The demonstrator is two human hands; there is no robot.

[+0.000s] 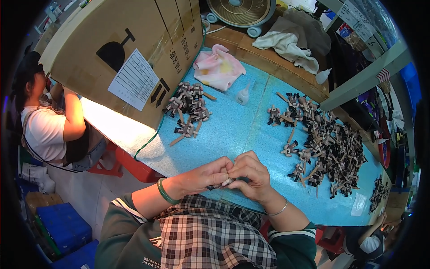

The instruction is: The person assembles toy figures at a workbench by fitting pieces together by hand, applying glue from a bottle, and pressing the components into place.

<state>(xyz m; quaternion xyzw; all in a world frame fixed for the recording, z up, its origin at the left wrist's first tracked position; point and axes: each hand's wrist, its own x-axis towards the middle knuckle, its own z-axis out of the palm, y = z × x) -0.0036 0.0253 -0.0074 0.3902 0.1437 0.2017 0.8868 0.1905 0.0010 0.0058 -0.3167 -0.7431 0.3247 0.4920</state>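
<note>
Left hand (pixel 209 175) drawn in, thumb and fingers pinched on a small figure (pixel 225 183); right hand (pixel 253 176) likewise closed, fingertips meeting the left's on the same piece. Figure held above the near edge of the desk (pixel 228 134), between the two hands; mostly hidden by fingers, so its kind is a fair guess from pale and dark bits showing

Left wrist: green bangle (pixel 165 192). Right wrist: thin bracelet (pixel 278 208)

On desk, far left: small heap (pixel 190 105) of grey-and-black figures, some with tan flat parts, just beside the carton (pixel 103 85). Right: much larger heap (pixel 333 145) of the same sort, spread from far to near. A smaller dark cluster (pixel 380 193) at the far right end

Far middle: pink cloth (pixel 218 69), with a white bottle (pixel 242 96) near its right side, upright. Fan (pixel 242 11) beyond. Another person (pixel 49 130) seated left, past the carton
</note>
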